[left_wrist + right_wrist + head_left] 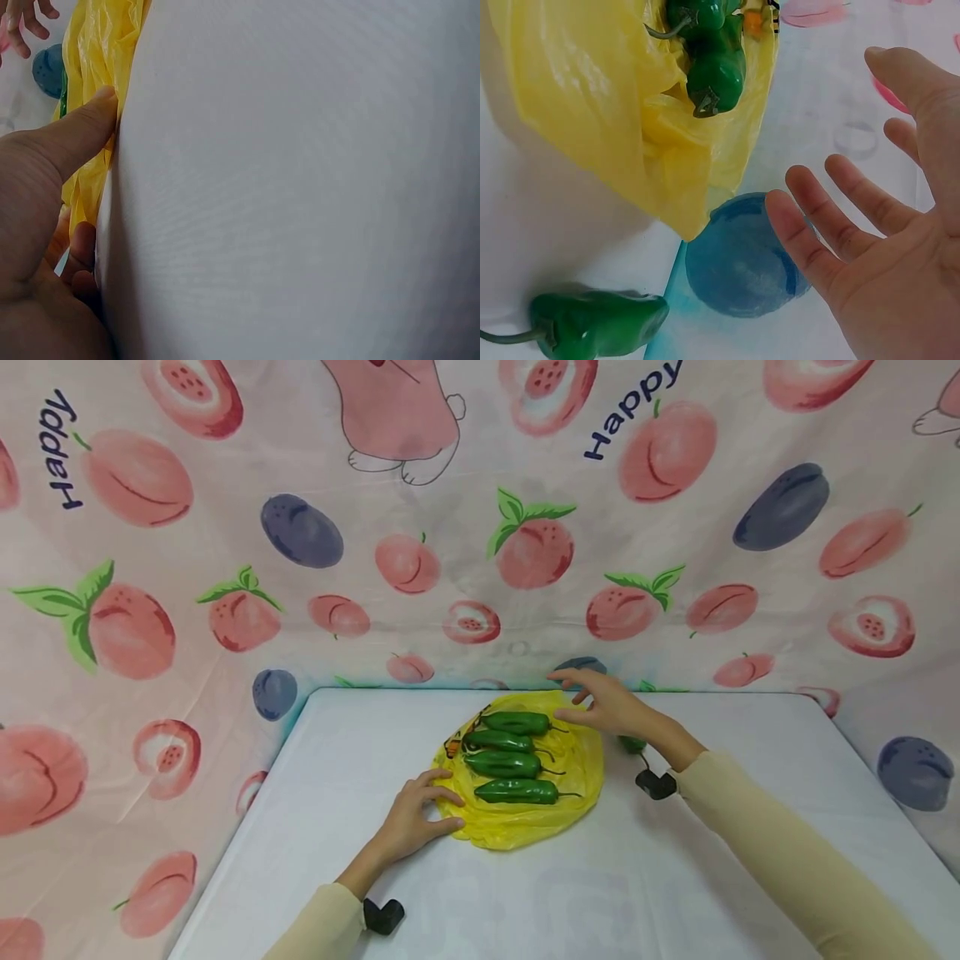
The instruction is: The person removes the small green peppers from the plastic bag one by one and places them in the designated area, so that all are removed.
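A yellow plastic bag (510,835) lies flattened on the table, with several green peppers (516,791) in a column on top, stems to the right. At the bag's left edge is my left hand (412,817), fingers spread; in the left wrist view its thumb (79,135) touches the yellow plastic. My right hand (603,703) hovers over the bag's far right corner, holding nothing, its fingers loosely extended in the right wrist view. One more green pepper (596,322) lies on the table right of the bag, partly hidden by my right wrist in the head view.
The white table (337,760) ends at the back against a hanging cloth (450,510) printed with fruit. Black pieces, one at the left wrist (384,917) and one at the right wrist (657,784), stick out from the sleeves.
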Available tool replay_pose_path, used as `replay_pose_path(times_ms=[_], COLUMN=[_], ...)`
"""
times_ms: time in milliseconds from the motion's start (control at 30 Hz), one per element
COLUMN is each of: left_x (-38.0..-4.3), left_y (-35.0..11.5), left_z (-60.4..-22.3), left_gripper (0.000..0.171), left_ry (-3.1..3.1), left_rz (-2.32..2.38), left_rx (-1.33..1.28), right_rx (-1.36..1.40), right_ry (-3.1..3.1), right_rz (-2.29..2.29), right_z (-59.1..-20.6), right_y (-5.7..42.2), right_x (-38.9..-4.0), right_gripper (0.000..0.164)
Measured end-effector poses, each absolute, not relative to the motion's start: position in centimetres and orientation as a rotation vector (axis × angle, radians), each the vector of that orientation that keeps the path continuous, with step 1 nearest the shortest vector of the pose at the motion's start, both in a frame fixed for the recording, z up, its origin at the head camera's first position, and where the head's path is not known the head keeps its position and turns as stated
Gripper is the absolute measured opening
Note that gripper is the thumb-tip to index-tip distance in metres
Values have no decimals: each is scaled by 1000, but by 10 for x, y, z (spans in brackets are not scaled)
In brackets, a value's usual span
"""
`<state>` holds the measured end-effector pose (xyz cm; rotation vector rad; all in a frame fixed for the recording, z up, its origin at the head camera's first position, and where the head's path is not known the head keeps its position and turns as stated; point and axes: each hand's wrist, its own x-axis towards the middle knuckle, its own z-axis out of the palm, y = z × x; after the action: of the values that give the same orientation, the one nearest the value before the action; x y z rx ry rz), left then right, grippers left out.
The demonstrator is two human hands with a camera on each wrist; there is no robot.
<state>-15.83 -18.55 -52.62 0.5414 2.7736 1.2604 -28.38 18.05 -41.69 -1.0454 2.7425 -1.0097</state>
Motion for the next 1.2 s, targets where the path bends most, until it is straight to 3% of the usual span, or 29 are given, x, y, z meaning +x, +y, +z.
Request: replay_pose_path(times_ms=[400,1200], left_x=[-160,-160], left_y=[-187,-188], left_z=[-527,-528], left_gripper=[19,20], left_ry=[2778,2756], left_rz=[1256,1268], left_rx=[542,557], right_rx=[-1129,-921], right_ry=[2686,2565], right_rz=[-1004,-879], right_z=[-418,-432], right_y=[161,132], right_x=[-297,-309], right_gripper=[61,58])
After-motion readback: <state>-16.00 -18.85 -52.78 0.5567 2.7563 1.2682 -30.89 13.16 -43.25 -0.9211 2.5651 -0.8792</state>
